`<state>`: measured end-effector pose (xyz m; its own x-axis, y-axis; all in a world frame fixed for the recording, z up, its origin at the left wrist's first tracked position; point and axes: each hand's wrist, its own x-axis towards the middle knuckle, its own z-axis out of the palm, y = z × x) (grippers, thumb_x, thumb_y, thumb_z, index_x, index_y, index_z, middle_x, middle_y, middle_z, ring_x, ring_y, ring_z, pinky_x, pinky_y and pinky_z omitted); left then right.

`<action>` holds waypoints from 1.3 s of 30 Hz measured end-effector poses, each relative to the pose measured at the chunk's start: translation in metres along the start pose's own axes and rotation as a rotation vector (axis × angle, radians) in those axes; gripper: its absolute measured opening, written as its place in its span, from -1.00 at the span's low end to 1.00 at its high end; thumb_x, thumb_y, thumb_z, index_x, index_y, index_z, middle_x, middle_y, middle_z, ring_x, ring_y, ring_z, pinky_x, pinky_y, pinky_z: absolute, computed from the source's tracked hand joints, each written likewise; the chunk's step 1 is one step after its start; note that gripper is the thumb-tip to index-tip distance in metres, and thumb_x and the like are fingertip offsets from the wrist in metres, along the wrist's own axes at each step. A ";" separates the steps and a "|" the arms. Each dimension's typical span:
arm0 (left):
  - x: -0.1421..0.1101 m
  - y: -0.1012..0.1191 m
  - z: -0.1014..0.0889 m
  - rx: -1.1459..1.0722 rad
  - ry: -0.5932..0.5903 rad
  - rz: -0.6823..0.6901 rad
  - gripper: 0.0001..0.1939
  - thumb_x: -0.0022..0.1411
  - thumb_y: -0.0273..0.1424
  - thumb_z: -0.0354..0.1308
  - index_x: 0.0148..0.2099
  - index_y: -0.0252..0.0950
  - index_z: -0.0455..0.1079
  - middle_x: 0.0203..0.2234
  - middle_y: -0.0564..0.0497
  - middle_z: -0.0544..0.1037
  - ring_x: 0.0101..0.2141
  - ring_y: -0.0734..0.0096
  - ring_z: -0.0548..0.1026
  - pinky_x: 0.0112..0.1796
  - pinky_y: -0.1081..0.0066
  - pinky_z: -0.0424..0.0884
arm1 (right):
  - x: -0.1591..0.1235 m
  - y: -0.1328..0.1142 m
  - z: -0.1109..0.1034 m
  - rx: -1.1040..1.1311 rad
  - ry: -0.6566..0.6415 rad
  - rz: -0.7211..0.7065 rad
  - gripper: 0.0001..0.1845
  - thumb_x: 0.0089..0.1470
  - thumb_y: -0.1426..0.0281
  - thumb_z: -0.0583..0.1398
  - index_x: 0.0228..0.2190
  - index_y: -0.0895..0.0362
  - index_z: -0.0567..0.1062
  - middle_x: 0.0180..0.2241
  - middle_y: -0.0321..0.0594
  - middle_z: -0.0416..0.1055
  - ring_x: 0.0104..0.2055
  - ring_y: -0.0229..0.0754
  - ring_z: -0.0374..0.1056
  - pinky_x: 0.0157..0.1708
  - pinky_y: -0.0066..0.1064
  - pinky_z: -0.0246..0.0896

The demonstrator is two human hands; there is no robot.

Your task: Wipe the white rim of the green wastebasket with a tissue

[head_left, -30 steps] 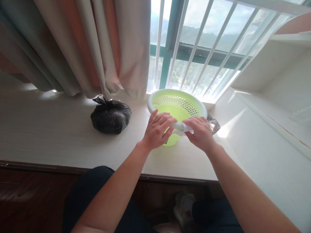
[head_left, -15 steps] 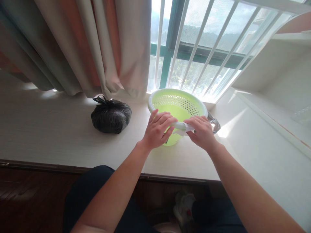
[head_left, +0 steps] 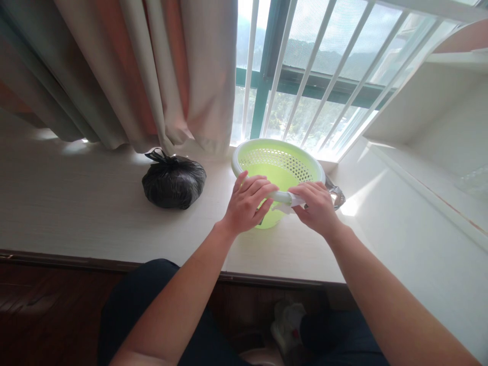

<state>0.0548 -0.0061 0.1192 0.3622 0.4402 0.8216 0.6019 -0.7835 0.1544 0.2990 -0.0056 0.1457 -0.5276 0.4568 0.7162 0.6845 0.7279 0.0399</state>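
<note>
nearest the wearer, a dark trouser leg (head_left: pixel 143 305) is showing at the ledge's front edge; a pale shoe (head_left: pixel 286 325) is showing below, over the dark floor (head_left: pixel 46 310). on the pale ledge (head_left: pixel 95 218), the green basket (head_left: pixel 267 173) is standing upright, just before the window. the left hand (head_left: pixel 249 203) is pinching the basket's near rim, fingers curving over, thumb lying below. the right hand (head_left: pixel 314 206) is pressing a white sheet (head_left: pixel 296 199) against the same rim, fingers closing over it; the sheet's material cannot be told. the hands are sitting apart, a stretch of rim showing between them. the black bag (head_left: pixel 174 182), knotted, is resting apart from the basket, on its left. a grey bag (head_left: pixel 337 195) is partly hiding behind the basket's right side. beyond, the curtain (head_left: pixel 208 76) is hanging left of the window (head_left: pixel 261 101), and white bars (head_left: pixel 313 56) are crossing the glass.
</note>
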 end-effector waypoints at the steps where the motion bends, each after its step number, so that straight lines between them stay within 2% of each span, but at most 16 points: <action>1: 0.000 0.000 0.000 0.005 -0.008 -0.011 -0.70 0.54 -0.33 -0.01 0.15 -0.19 0.48 0.00 -0.02 0.66 0.21 0.24 0.51 0.47 0.09 -0.06 | 0.000 -0.001 0.000 -0.004 0.004 0.003 -0.87 0.21 0.48 0.24 -0.19 0.04 0.49 -0.32 -0.26 0.57 -0.29 -0.10 0.45 -0.20 -0.24 0.18; 10: -0.003 0.001 0.005 0.015 0.063 0.014 -0.73 0.53 -0.36 0.02 0.13 -0.20 0.49 -0.03 -0.02 0.67 0.18 0.25 0.52 0.44 0.10 0.00 | 0.000 -0.009 0.000 -0.020 0.037 0.010 -0.84 0.20 0.51 0.27 -0.20 0.04 0.47 -0.33 -0.27 0.55 -0.29 -0.09 0.43 -0.21 -0.24 0.16; 26: -0.002 0.001 0.007 0.016 0.106 0.034 -0.75 0.52 -0.39 0.06 0.13 -0.22 0.49 -0.04 -0.02 0.67 0.18 0.26 0.52 0.45 0.12 0.00 | 0.001 -0.013 0.000 -0.040 0.050 0.022 -0.83 0.18 0.53 0.24 -0.21 0.04 0.46 -0.36 -0.29 0.53 -0.31 -0.08 0.41 -0.22 -0.24 0.14; 39: -0.002 0.000 0.006 0.009 0.095 0.026 -0.74 0.52 -0.39 0.04 0.13 -0.21 0.48 -0.03 -0.01 0.66 0.19 0.26 0.52 0.45 0.11 0.00 | 0.000 -0.017 0.001 -0.065 0.053 0.044 -0.81 0.14 0.55 0.22 -0.23 0.04 0.45 -0.38 -0.30 0.51 -0.31 -0.08 0.40 -0.23 -0.24 0.12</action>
<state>0.0585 -0.0044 0.1138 0.3087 0.3755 0.8739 0.5994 -0.7902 0.1277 0.2864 -0.0172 0.1445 -0.4704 0.4585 0.7540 0.7382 0.6726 0.0516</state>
